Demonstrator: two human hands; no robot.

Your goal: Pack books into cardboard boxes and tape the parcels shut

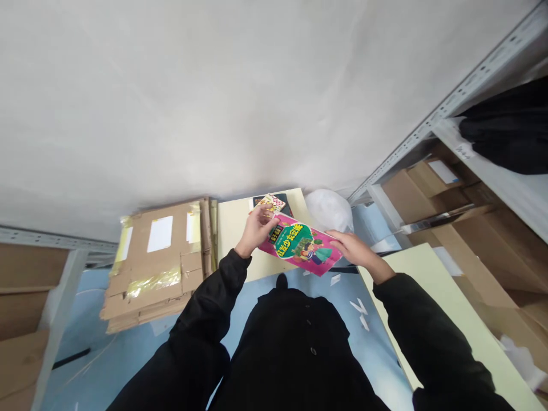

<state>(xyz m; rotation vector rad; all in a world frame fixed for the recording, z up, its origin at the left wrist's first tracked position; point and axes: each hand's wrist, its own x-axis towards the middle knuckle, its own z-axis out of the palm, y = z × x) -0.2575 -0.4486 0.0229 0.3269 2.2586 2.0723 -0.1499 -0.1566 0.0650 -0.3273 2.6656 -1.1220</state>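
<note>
A pink book point(324, 264) with a green oval, yellow lettering and cartoon figures on its cover is held tilted above a pale yellow table. My left hand point(257, 228) grips its upper left end, thumb lying on the cover. At the opposite end, my right hand point(351, 249) is closed on the right edge. Just beyond my left fingers lie a small patterned booklet point(274, 201) and a dark book point(286, 208), partly covered by the hand and the pink book. Whether my left fingertips touch the booklet, I cannot tell.
Flattened cardboard boxes point(171, 251) are stacked left of the pale yellow table point(231, 214). A white plastic bag point(329, 211) is behind the table's right side. Shelving point(428, 128) with cartons point(411, 194) stands right, beside another pale tabletop point(432, 297). Paper scraps point(358, 307) litter the blue floor.
</note>
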